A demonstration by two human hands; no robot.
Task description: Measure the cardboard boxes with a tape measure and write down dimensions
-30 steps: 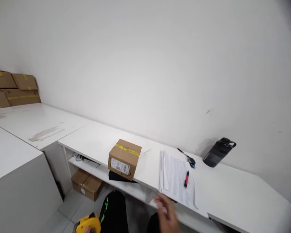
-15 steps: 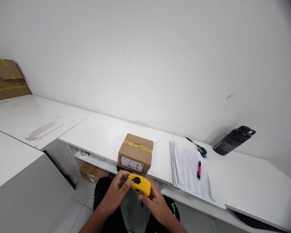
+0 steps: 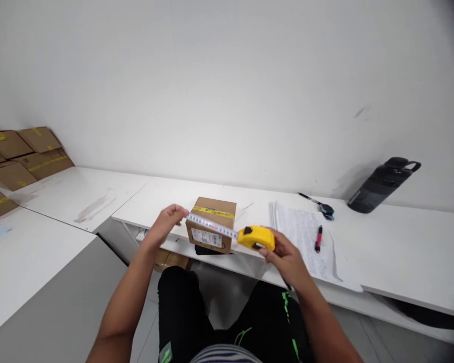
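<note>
My right hand [image 3: 285, 257] grips a yellow tape measure [image 3: 256, 237] just in front of the white desk's [image 3: 401, 242] edge. Its blade [image 3: 212, 226] is pulled out to the left, and my left hand [image 3: 166, 220] pinches the blade's end. The blade stretches across the front of a small cardboard box [image 3: 212, 222] with yellow tape and a white label, which sits near the desk's front edge. Both hands hover at box height.
A stack of printed papers [image 3: 306, 234] with a red pen [image 3: 318, 238] lies right of the box, keys [image 3: 325, 209] behind it, a dark bottle [image 3: 382, 185] by the wall. Taped cardboard boxes [image 3: 18, 151] are stacked far left. Another box [image 3: 170, 259] stands under the desk.
Both hands rose from my lap to the box. They moved apart, drawing the blade out of the yellow tape measure across the box's front.
</note>
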